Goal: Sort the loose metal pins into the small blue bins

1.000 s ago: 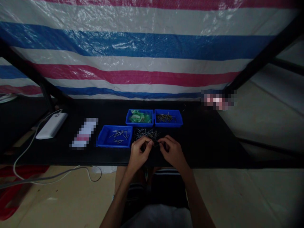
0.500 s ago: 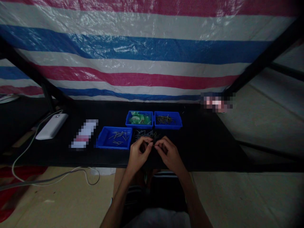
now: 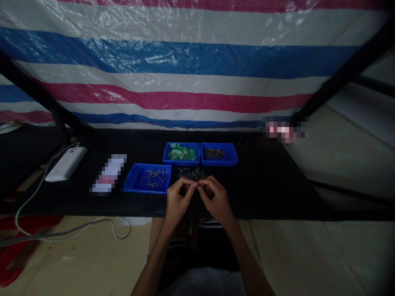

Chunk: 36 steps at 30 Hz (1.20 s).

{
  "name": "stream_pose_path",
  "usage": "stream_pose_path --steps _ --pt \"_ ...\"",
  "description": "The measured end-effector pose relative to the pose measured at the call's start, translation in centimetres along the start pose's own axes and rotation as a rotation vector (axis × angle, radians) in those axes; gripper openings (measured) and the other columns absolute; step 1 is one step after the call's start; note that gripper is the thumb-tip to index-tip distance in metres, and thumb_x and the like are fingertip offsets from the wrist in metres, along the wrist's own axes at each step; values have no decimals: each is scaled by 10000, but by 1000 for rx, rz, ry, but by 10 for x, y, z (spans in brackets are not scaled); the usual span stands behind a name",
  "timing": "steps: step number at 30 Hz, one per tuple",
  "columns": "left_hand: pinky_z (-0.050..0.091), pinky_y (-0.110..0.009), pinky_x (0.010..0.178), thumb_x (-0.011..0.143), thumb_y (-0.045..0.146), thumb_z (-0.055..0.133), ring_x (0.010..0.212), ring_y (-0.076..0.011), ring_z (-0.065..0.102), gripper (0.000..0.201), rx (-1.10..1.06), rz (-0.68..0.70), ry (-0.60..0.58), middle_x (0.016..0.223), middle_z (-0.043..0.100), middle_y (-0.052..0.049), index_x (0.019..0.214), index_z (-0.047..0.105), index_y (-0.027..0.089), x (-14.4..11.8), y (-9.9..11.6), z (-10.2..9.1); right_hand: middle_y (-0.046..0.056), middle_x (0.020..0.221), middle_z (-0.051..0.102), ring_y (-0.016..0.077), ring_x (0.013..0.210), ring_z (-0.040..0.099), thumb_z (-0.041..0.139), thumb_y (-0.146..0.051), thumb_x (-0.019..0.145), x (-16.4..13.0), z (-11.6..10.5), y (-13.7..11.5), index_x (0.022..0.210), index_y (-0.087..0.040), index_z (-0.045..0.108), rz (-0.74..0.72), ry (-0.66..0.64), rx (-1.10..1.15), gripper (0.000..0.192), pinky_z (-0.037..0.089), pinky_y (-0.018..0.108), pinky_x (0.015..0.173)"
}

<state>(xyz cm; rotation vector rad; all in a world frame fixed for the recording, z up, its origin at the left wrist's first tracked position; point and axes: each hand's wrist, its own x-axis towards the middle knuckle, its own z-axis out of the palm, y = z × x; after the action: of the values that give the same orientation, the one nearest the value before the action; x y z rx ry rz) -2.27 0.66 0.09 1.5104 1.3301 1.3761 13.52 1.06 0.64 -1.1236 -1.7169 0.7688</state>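
Pinching together, two hands (image 3: 197, 197) work before three blue trays (image 3: 149, 178).

Blue trays: 3, at (image 3: 149, 178), (image 3: 181, 152), (image 3: 219, 153). Loose pin pile (image 3: 191, 173) on counter (image 3: 262, 185): 1, pins too many and dim to count. White power bank (image 3: 66, 164): 1. Hands: 2, left (image 3: 179, 201), right (image 3: 216, 200).

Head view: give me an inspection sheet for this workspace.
Surface: black table, dim light.
Job's things: loose metal pins in a pile; left tray and right tray hold pins; middle tray holds green parts.
Clutter: white power bank; blurred packet.
Grippers: left hand and right hand, fingertips together over the pile; held item too small to tell.
Cables: white cable hanging off the table.
Surroundings: striped tarp; black frame.
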Motion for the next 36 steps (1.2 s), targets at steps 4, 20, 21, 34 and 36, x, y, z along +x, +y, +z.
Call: stream_pose_path --steps 4,20,21,34,36 --pt "474 -249 650 942 337 708 700 -142 616 164 -5 33 -17 798 694 -20 879 720 185 1 0 0 13 844 620 132 647 544 590 -188 957 1 0 0 964 -224 694 -5 3 -5 111 449 262 592" --pt "470 -264 644 934 259 712 700 -147 589 67 -15 131 -81 849 676 -31 928 749 204 6 4 0 13 819 724 138 654 612 646 -194 914 2 -1 7 972 -221 767 44 91 22 137 506 260 637" --pt "470 -265 645 934 249 713 701 -146 589 57 -16 136 -82 856 678 -31 929 750 206 6 4 0 17 837 731 141 664 618 644 -194 914 2 -1 7 985 -224 768 46 92 22 146 511 263 645" --pt "469 -254 656 926 198 711 723 -140 593 108 -4 142 -139 879 666 -25 999 781 236 5 0 0 -14 745 669 127 609 574 670 -160 872 2 -1 7 906 -214 747 60 96 5 100 462 247 599" --pt "466 -253 658 927 194 708 715 -138 585 106 -2 139 -140 862 656 -21 998 778 231 5 1 0 -14 743 665 127 609 571 674 -163 874 1 -2 8 902 -211 745 56 96 -1 90 460 247 598"
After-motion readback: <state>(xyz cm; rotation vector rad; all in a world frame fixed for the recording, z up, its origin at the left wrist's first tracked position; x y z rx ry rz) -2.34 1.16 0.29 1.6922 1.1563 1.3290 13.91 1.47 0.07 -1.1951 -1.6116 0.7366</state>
